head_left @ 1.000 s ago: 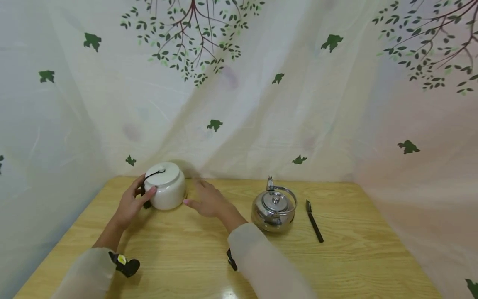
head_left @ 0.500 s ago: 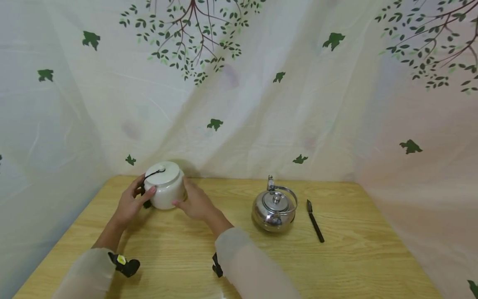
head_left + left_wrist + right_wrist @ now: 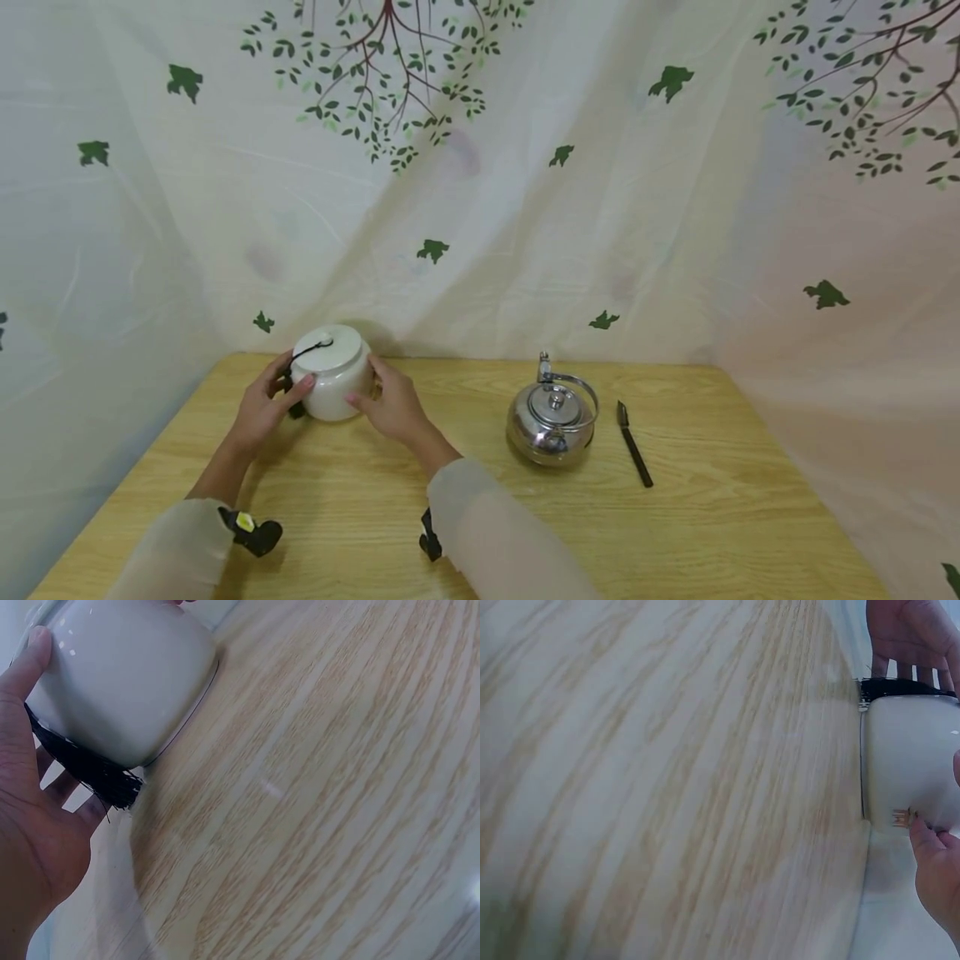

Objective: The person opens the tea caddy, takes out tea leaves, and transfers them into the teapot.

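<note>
A white, lidded ceramic jar (image 3: 333, 392) stands near the back left of the table, a black cord running over its lid (image 3: 327, 348). My left hand (image 3: 260, 408) holds the jar's left side, thumb on the front and fingers behind. Against those fingers hangs a black tassel (image 3: 90, 769), its loose ends down near the wood in the left wrist view. On the opposite side my right hand (image 3: 395, 407) grips the wall, thumb at the front and fingers going round the back. A small brownish mark (image 3: 901, 818) shows low on the jar in the right wrist view.
To the right of the hands is a shiny metal kettle (image 3: 550, 429) with its handle raised. Beyond it lies a slim dark tool with a pointed tip (image 3: 634, 450). A patterned cloth (image 3: 480, 300) hangs along the table's (image 3: 720, 517) back edge.
My right hand, apart from the jar a second ago, has moved left and taken hold of its right side. The left hand and the jar have stayed in place.
</note>
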Tool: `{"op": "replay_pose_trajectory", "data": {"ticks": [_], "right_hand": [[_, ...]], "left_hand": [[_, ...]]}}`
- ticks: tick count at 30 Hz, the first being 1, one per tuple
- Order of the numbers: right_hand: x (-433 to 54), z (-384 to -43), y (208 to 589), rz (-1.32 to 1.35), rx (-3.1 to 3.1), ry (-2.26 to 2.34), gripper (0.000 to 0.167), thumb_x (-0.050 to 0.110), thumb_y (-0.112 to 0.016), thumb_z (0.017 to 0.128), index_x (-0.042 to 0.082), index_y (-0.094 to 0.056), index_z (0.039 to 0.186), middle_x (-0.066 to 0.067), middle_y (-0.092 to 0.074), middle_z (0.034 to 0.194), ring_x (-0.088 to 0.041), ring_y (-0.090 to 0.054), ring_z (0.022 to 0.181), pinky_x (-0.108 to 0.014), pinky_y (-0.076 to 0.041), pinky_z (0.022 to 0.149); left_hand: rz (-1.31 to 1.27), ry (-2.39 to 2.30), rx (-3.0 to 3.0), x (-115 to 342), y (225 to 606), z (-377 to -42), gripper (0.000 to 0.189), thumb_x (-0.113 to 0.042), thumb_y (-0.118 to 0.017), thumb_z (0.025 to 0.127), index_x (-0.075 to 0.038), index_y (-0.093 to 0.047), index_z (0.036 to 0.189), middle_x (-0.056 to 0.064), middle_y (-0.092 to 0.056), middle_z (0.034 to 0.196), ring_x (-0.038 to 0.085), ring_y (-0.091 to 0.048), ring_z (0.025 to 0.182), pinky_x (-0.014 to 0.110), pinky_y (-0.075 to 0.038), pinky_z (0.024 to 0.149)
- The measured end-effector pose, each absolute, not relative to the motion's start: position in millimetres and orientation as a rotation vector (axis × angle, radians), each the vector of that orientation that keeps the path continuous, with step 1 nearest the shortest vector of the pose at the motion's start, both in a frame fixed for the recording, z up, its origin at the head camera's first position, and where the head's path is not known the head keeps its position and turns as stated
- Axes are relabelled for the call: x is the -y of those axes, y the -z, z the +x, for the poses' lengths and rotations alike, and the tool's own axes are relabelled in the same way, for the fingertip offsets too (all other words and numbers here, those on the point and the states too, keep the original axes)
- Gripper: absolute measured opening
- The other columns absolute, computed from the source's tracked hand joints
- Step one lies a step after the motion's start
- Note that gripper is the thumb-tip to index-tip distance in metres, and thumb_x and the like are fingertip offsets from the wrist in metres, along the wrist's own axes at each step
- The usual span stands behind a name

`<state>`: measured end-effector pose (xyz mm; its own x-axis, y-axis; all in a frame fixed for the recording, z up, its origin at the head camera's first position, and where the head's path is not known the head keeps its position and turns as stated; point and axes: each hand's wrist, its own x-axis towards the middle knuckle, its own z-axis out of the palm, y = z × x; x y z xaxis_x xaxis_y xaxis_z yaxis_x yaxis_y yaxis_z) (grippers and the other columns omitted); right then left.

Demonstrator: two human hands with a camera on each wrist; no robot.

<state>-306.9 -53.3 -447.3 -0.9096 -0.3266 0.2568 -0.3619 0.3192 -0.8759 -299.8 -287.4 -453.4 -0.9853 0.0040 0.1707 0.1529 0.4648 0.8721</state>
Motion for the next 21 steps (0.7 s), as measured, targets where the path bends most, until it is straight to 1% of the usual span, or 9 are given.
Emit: {"op": "replay_pose_trajectory", "data": {"ticks": [5, 8, 15, 21], "right_hand": [[58, -308, 451, 0.622, 2.405, -1.832, 0.071, 0.007, -0.078, 0.091, 0.003, -0.044, 0.153, -0.015, -0.053, 0.149, -0.027, -0.056, 0.132, -0.034, -0.051, 0.102], [60, -307, 454, 0.579, 2.346, -1.872, 0.07, 0.002, -0.079, 0.088, 0.002, -0.047, 0.15, -0.015, -0.056, 0.145, -0.029, -0.057, 0.128, -0.034, -0.053, 0.099], [64, -306, 461, 0.492, 2.31, -1.806, 0.066, 0.001, -0.083, 0.084, 0.004, -0.055, 0.143, -0.01, -0.06, 0.137, -0.023, -0.059, 0.123, -0.031, -0.054, 0.097], [67, -306, 461, 0.485, 2.316, -1.772, 0.066, 0.001, -0.083, 0.084, 0.004, -0.055, 0.142, -0.01, -0.061, 0.135, -0.022, -0.06, 0.122, -0.028, -0.055, 0.094]], "left_hand": [[-0.108, 1.543, 2.553, 288, 454, -299, 0.079, -0.043, -0.063, 0.101, -0.01, -0.025, 0.163, 0.026, -0.039, 0.154, 0.04, -0.044, 0.132, 0.035, -0.04, 0.095], [-0.099, 1.551, 2.556, 287, 454, -298, 0.081, -0.044, -0.065, 0.1, -0.01, -0.026, 0.163, 0.026, -0.038, 0.156, 0.04, -0.044, 0.132, 0.029, -0.041, 0.091], [-0.101, 1.563, 2.551, 285, 453, -297, 0.08, -0.042, -0.068, 0.098, -0.009, -0.029, 0.161, 0.025, -0.04, 0.155, 0.04, -0.045, 0.132, 0.032, -0.043, 0.09], [-0.106, 1.565, 2.543, 286, 451, -294, 0.08, -0.041, -0.07, 0.098, -0.009, -0.031, 0.16, 0.025, -0.041, 0.154, 0.041, -0.045, 0.131, 0.025, -0.046, 0.083]]}}
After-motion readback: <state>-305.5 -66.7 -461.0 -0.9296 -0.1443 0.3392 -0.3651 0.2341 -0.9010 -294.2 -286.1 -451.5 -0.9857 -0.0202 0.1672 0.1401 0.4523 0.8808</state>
